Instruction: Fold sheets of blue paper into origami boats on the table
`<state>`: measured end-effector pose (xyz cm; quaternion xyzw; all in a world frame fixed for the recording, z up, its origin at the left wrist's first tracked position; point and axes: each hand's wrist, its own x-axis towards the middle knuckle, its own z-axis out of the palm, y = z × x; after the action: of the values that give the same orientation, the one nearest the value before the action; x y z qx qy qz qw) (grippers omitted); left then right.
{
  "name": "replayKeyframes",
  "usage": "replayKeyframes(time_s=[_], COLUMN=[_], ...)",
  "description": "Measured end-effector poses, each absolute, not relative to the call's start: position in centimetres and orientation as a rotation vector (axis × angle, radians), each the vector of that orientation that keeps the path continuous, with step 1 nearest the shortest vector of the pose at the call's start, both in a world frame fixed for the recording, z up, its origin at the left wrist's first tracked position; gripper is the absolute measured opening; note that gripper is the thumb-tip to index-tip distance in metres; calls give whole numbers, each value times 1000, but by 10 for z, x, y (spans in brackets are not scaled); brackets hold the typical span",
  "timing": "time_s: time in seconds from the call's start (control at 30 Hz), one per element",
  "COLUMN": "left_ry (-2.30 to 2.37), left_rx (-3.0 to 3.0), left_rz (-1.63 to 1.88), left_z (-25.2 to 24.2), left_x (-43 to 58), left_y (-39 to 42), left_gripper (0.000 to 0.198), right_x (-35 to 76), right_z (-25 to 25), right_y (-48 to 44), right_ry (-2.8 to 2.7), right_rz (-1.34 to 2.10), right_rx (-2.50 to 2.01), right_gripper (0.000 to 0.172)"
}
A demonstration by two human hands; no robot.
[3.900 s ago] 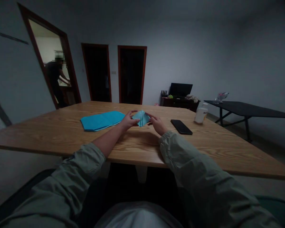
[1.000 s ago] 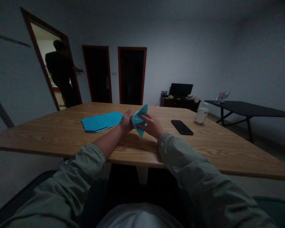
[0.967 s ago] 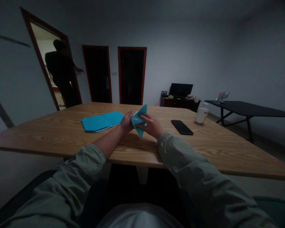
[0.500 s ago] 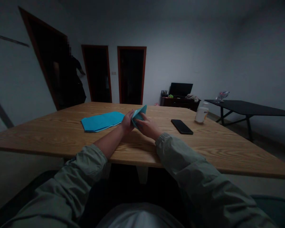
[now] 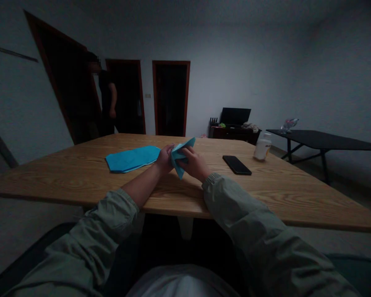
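You pinch a small folded sky-blue sheet (image 5: 177, 159) between both hands — L hand (image 5: 163, 160) at its left edge, R hand (image 5: 194, 164) clasping its right side; long axis slants away rightward.

Paper sheet (image 5: 132, 159) left on the table (image 5: 64, 181), phone (image 5: 236, 165) right — bottle (image 5: 262, 147) beyond (farther right)

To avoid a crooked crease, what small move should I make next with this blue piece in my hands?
Probably lay the folded blue sheet down on the wooden table and press it flat. Your left hand and your right hand are holding it up off the wood, with one corner sticking up unsupported, so a crease made now would have nothing firm beneath it.
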<state>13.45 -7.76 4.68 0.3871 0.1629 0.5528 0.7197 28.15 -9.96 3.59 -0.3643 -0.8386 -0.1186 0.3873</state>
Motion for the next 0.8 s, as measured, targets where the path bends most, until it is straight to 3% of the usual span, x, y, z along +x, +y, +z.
replayKeyframes(time_s=[0.53, 0.8], left_ry=[358, 312], left_rx=[942, 978], left_rz=[1234, 1184], left_z=[43, 46], left_x=[136, 140], left_y=[-75, -86], left_gripper=[18, 18], right_x=[280, 281], right_z=[37, 37], right_y=[-99, -97], right_ry=[-2156, -2124], right_rz=[-170, -191], right_rx=[-727, -830], right_gripper=[39, 28])
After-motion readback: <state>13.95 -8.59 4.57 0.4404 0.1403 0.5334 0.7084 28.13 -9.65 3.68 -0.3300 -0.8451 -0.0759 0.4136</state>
